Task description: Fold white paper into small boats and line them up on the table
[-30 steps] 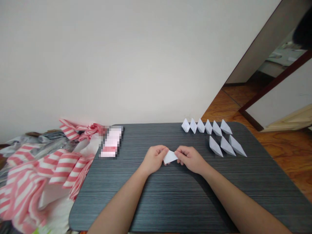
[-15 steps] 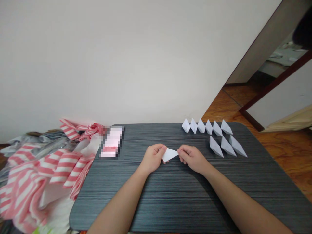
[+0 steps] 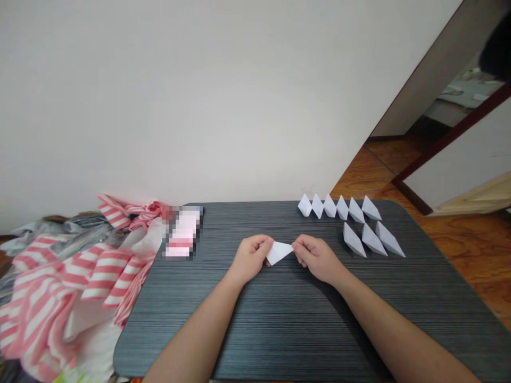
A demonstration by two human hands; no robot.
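Observation:
A small piece of folded white paper (image 3: 279, 252) is held between my two hands above the dark table (image 3: 255, 324). My left hand (image 3: 253, 259) pinches its wide left end, thumb on top. At its pointed right tip, the thumb and fingertips of my right hand (image 3: 313, 256) are closed on the paper. The fingers under the paper are mostly hidden. To the right of my right hand stand several folded white paper shapes with pointed ends, in a back row (image 3: 342, 207) and a front row (image 3: 373, 240).
A pixelated pink and white rectangle (image 3: 183, 234) lies at the table's left back corner. Red-and-white striped cloth (image 3: 51, 298) is heaped beside the table on the left. A pale wall (image 3: 223, 106) rises behind. Wooden floor (image 3: 455, 239) shows at the right.
My right hand has shifted very slightly up and right, still at the paper's tip. My left hand stays nearly where it was. The standing paper shapes are unmoved.

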